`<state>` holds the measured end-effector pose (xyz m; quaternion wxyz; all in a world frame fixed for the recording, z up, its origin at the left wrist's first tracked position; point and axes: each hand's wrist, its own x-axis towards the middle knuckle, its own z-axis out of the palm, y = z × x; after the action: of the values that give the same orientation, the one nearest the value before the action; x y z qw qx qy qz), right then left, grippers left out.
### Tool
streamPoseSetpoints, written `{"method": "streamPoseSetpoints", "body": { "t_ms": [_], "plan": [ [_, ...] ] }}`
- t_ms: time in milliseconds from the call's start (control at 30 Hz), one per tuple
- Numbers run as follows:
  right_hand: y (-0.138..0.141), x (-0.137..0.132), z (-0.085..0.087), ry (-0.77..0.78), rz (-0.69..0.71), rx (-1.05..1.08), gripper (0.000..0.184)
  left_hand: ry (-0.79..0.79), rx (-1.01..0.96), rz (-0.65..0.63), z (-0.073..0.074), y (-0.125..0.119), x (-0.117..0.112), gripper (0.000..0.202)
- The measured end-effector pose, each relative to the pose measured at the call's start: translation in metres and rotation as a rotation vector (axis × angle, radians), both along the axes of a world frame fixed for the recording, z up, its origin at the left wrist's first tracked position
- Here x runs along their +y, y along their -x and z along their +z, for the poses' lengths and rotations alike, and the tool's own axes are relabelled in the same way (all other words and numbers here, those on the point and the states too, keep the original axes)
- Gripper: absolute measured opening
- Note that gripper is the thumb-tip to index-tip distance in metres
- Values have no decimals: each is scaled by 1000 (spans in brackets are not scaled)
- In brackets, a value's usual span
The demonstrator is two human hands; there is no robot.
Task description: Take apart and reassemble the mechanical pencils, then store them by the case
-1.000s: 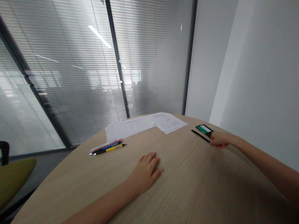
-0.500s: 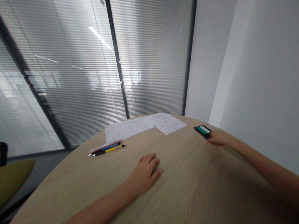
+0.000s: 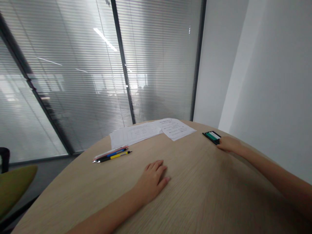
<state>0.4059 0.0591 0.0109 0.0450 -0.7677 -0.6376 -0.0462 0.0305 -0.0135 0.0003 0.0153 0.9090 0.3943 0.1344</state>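
Observation:
My left hand (image 3: pixel 153 178) lies palm down on the wooden table (image 3: pixel 195 195), fingers and thumb apart, holding nothing. Over at the right, my right hand (image 3: pixel 227 144) grips the near right end of a flat black case (image 3: pixel 211 137) with green and white strips on its face. That case lies on the table near its far right edge, and my fingers hide its corner. What the strips are is too small to tell. To the left of my left hand lie several pens (image 3: pixel 113 154), side by side, with black, blue, yellow and reddish barrels.
Printed paper sheets (image 3: pixel 177 130) overlap at the far side of the table. Behind them stands a glass partition with blinds (image 3: pixel 158 65). A white wall (image 3: pixel 273 81) rises at the right, and a green chair (image 3: pixel 17 185) is beyond the table's left edge.
Both hands, the case, the pens and the papers keep their places. Only the camera view has shifted very slightly.

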Motion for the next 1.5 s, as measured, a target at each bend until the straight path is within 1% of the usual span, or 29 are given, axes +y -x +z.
{"method": "streamPoseSetpoints", "body": {
  "t_ms": [233, 400, 467, 533, 600, 633, 700, 800, 833, 933, 1033, 1133, 1233, 1300, 1433, 1467, 1500],
  "plan": [
    [0, -3, 10, 116, 16, 23, 25, 10, 9, 4, 0, 0, -1, 38],
    [-1, -6, 23, 145, -20, 57, 37, 19, 1, 5, 3, 0, -1, 38],
    [-2, -7, 30, 109, -64, 65, 39, 23, 2, 6, 4, 0, -1, 38],
    [0, -7, 35, 33, -102, 70, 41, 26, 6, 4, 4, -1, -1, 37],
    [9, -7, 38, -61, -80, 88, 43, 27, 7, 3, 3, -1, -1, 37],
    [16, -7, 38, -104, -33, 108, 43, 27, 7, 2, 3, -1, -1, 37],
    [34, -7, 33, -171, 124, 157, 40, 26, 7, 3, 3, -1, -2, 37],
    [70, -14, 19, -218, 380, 229, 41, 31, 13, 7, 4, -1, -4, 37],
    [82, -18, 12, -210, 474, 234, 44, 33, 13, 10, 4, -1, -4, 37],
    [112, -34, -7, -120, 649, 240, 54, 32, -2, 11, 4, -2, -5, 36],
    [127, -48, -22, -15, 766, 249, 60, 22, -23, 11, 2, -2, -5, 36],
    [131, -54, -30, 34, 818, 206, 58, 21, -21, 14, 0, -2, -4, 35],
    [130, -52, -34, 28, 827, 186, 56, 9, -34, 9, 1, -2, -6, 34],
    [129, -51, -36, 20, 824, 181, 55, -11, -46, -3, 4, -3, -8, 29],
    [129, -49, -40, -2, 823, 169, 54, -107, -1, -38, 11, 2, -2, 23],
    [128, -49, -41, -5, 825, 168, 54, -145, 20, -28, 11, 5, 2, 22],
    [128, -48, -42, -7, 825, 168, 55, -181, 34, 7, 12, 9, 8, 22]
  ]
}}
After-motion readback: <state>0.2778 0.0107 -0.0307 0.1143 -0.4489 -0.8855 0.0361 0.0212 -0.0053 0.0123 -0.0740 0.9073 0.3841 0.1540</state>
